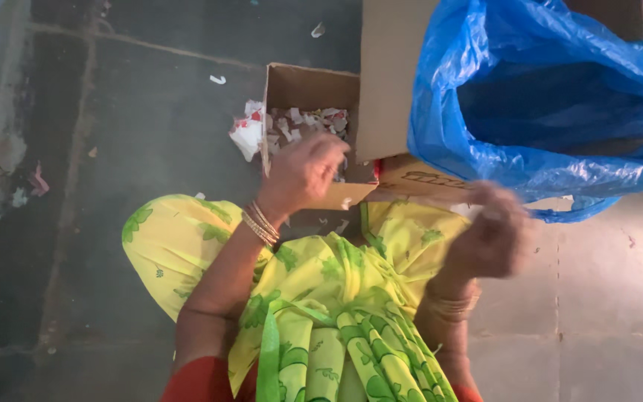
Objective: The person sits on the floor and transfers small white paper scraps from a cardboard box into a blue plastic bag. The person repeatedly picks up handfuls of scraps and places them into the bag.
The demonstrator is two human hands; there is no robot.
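A dark, worn stone floor (150, 126) lies under everything, littered with paper bits. The left hand (301, 173) curls loosely, fingers (329, 152) bent together over the small cardboard box (310, 89) of torn paper scraps (306, 123); whether they pinch anything I cannot tell. The right hand (491, 240) is blurred, fingers (501, 199) bunched, grip unclear, just below the blue plastic bag (552, 112) lining a larger carton (390, 74). Nearer the body spreads yellow-green floral cloth (321, 298).

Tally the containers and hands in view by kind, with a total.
Small open cardboard box holding paper scraps: 1
Large cardboard box lined with blue plastic bag: 1
Blue plastic bag: 1
Hands: 2, left hand, right hand
Total: 5
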